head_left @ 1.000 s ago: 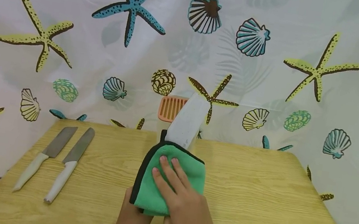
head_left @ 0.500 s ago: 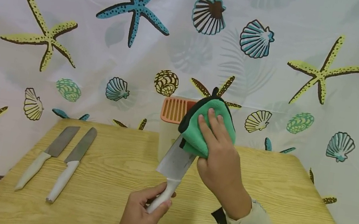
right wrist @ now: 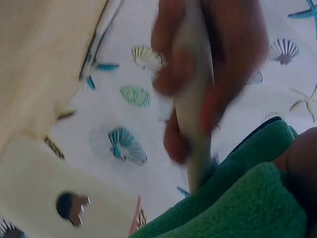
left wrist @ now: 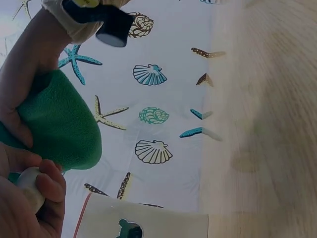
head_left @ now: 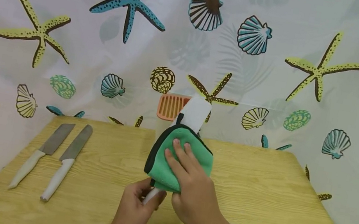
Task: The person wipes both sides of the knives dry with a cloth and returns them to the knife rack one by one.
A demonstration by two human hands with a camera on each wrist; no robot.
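My left hand (head_left: 135,207) grips the white handle of a broad-bladed kitchen knife (head_left: 195,112), which tilts up and away to the right. A green cloth (head_left: 164,161) with black edging is folded over the lower blade, hiding it and part of the handle. My right hand (head_left: 194,193) holds the cloth against the blade, fingers spread across its upper face. In the right wrist view, the left fingers curl round the pale handle (right wrist: 193,109) beside the cloth (right wrist: 247,203). The left wrist view shows the handle's end (left wrist: 30,188) in the left hand.
Two white-handled knives, a wider one (head_left: 57,139) and a narrower one (head_left: 77,146), lie side by side at the table's left. A cream knife block (head_left: 170,107) with an orange slotted top stands at the back, partly behind the held knife. A patterned curtain (head_left: 263,78) hangs behind the wooden table (head_left: 258,196).
My right hand slid the cloth from the handle end up to the blade's tip, then back down toward the handle. The left hand kept hold of the knife throughout.
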